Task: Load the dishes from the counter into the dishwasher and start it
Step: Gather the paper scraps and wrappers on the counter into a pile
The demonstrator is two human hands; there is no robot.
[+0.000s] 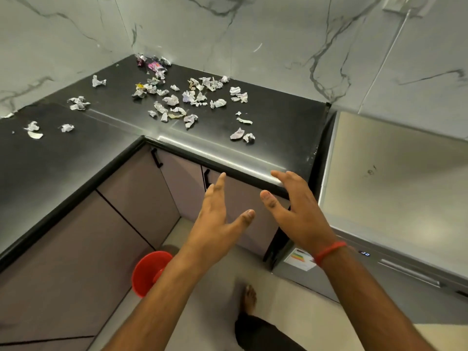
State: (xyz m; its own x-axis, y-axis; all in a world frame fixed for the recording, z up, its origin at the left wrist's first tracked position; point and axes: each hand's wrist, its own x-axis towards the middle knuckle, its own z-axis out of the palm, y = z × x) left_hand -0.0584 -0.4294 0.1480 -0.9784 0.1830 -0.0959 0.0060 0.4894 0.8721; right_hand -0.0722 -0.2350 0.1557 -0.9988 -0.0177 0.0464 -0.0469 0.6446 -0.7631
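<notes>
My left hand (217,219) and my right hand (296,211) are held out in front of me, fingers straight and spread, holding nothing. Both hover below the front edge of the black L-shaped counter (278,122). The fingertips of my right hand are close to the counter's edge. A grey dishwasher (395,188) stands to the right of the counter, its door closed and a small lit display (365,253) on its front. No dishes are visible on the counter; several crumpled paper scraps and wrappers (177,100) lie scattered across it.
Closed cabinet doors (141,198) with black handles run under the counter. A red bucket (149,272) sits on the floor in the corner by my left forearm. My bare foot (249,298) is on the light floor. Marble-patterned walls back the counter.
</notes>
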